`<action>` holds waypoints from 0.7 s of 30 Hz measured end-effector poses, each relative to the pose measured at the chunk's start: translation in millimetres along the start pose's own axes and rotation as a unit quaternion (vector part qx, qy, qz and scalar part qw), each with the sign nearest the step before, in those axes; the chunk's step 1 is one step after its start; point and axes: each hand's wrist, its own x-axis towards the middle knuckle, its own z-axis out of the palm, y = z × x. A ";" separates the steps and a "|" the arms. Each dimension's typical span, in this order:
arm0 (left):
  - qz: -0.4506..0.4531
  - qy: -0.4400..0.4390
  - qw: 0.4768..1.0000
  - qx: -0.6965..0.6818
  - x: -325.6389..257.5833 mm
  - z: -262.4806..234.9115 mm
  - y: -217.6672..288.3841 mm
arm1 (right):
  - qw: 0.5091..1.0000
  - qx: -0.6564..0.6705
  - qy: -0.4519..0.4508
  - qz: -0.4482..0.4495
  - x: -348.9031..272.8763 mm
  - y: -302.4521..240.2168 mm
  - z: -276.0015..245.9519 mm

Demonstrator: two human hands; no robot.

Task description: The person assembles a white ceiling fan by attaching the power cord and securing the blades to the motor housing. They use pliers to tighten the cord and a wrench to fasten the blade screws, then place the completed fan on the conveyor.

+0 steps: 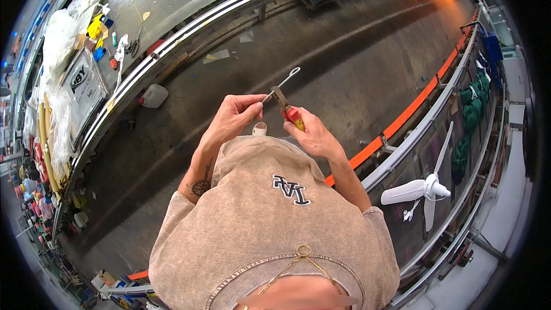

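My left hand (234, 117) pinches the near end of a thin metal wire (290, 77) between thumb and fingertips. The wire slants up and to the right, and its far end is bent into a narrow loop. Closed around red and yellow handles, my right hand (315, 134) holds a pair of pliers (280, 99). The plier head lies across the middle of the wire, touching it; whether the jaws are clamped tight cannot be made out. Both hands are in front of my torso, a short way apart.
A long table (172, 0) with a metal rail curves along the left, bearing plastic sheeting, scissors (135, 46) and scraps. A white jug (154, 96) stands on the floor by it. To the right runs an orange-edged table (402, 158) with a white fan (422, 188) on it.
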 end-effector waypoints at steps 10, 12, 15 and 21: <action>0.006 -0.003 1.000 0.000 -2.3 4.7 -3.1 | 0.999 -0.024 -0.022 0.010 -5.1 6.6 -2.8; 0.003 -0.005 1.000 -0.002 -3.1 5.5 -3.4 | 0.999 -0.026 -0.025 0.011 -6.0 9.0 -3.1; 0.002 -0.011 1.000 -0.001 -4.6 6.4 -2.3 | 0.999 -0.024 -0.026 0.017 -7.5 11.1 -2.8; 0.006 -0.009 1.000 -0.002 -9.3 10.2 3.1 | 1.000 -0.010 -0.026 0.014 -10.8 13.8 -1.1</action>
